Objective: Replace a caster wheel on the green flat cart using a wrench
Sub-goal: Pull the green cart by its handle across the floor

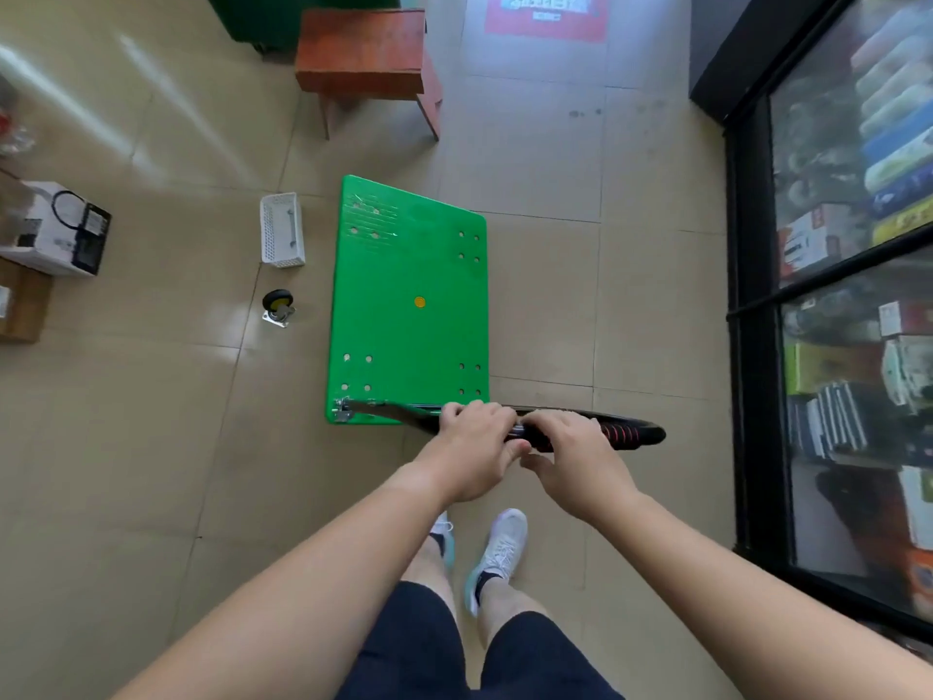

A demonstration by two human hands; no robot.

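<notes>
While left hand [469, 447] and right hand [570, 457] curl their grip round the handle [631, 433], the green flat cart [409, 295] lies lengthwise ahead — loose caster wheel [277, 306] off its left.

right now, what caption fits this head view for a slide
Left hand and right hand grip the black handle of the green cart, a loose caster wheel beside it.

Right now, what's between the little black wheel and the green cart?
Nothing but bare floor tiles lies between the caster wheel and the green cart, as the head view shows.
</notes>
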